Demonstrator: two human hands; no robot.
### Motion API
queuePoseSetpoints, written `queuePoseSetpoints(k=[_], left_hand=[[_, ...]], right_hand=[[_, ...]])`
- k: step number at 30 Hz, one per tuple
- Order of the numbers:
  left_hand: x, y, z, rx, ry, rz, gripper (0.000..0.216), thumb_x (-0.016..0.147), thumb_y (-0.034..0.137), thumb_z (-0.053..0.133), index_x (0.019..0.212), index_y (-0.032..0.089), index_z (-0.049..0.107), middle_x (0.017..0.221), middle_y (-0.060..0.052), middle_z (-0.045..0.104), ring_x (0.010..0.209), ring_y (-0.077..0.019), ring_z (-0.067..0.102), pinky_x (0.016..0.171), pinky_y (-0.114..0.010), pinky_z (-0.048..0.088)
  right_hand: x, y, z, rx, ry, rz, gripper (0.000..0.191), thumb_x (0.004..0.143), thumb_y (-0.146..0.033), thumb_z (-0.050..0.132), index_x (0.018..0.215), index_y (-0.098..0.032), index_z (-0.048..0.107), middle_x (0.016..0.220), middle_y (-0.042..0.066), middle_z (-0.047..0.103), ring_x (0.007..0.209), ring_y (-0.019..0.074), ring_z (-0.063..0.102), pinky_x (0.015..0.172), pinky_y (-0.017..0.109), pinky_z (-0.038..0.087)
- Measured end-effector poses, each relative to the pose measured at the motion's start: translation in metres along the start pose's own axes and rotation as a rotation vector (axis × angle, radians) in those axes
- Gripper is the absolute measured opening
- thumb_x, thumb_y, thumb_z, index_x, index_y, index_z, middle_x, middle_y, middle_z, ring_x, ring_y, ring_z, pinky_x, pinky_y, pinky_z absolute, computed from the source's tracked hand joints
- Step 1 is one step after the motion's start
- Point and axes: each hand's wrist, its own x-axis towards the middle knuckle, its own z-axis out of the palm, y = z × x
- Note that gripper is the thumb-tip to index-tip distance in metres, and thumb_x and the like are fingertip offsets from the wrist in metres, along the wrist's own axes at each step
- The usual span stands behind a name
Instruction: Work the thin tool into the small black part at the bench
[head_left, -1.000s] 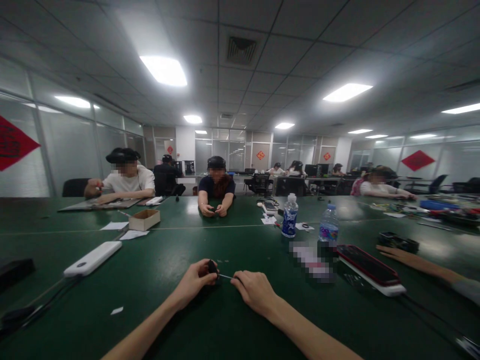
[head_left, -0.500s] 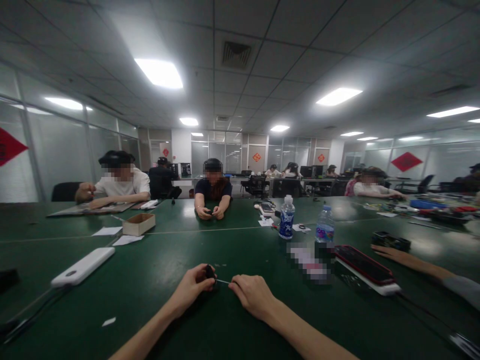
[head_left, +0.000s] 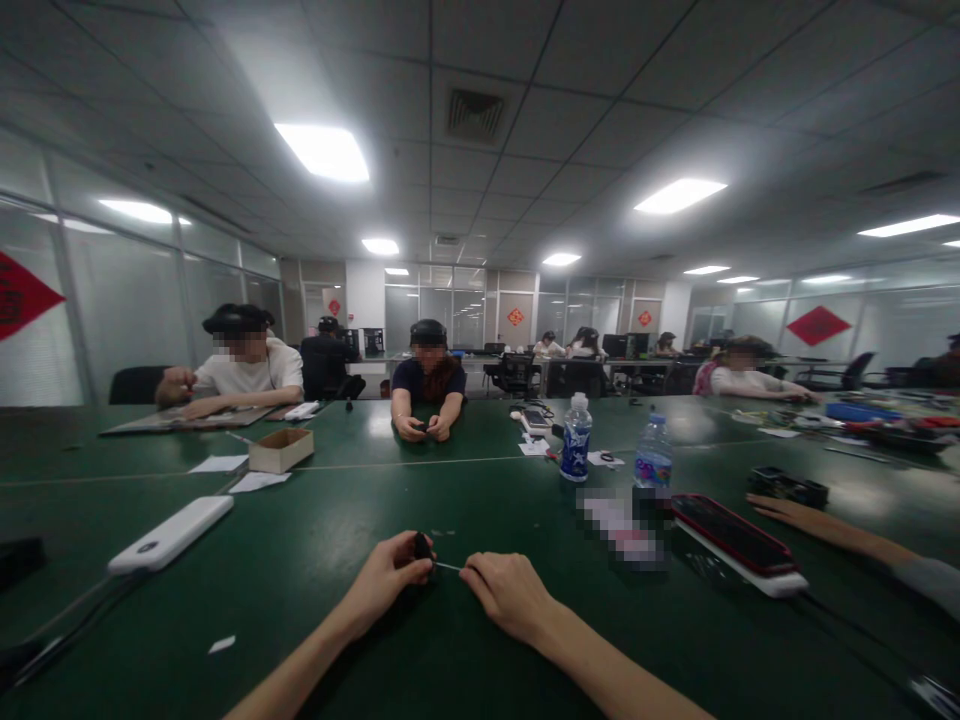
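My left hand (head_left: 386, 580) rests on the green table (head_left: 315, 560) with its fingers pinched round a small black part (head_left: 423, 546). My right hand (head_left: 510, 592) lies close beside it, fingers closed on a thin metal tool (head_left: 448, 567) whose tip reaches the black part. Both forearms come in from the bottom edge. What the tip does inside the part is too small to tell.
A white power bank (head_left: 171, 533) lies to the left, a cardboard box (head_left: 280, 449) and paper slips behind it. Two water bottles (head_left: 576, 437) stand right of centre, a red-cased phone (head_left: 733, 536) beside them. Another person's arm (head_left: 832, 528) lies at the right. Several people sit across the table.
Both hands stay together on the black part and the thin tool. Only the camera view has shifted slightly.
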Motion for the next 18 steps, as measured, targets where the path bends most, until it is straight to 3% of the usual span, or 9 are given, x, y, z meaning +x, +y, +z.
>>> queuePoseSetpoints(k=[18], left_hand=[[-0.0013, 0.0033, 0.0002, 0.001, 0.003, -0.013, 0.031, 0.071, 0.036, 0.068, 0.091, 0.014, 0.06, 0.091, -0.005, 0.06, 0.08, -0.0176, 0.057, 0.073, -0.03, 0.046]], right_hand=[[0.0001, 0.0025, 0.0027, 0.031, 0.012, -0.011, 0.034, 0.098, -0.035, 0.031, 0.098, -0.019, 0.061, 0.087, 0.004, 0.066, 0.076, 0.016, 0.063, 0.065, 0.024, 0.043]])
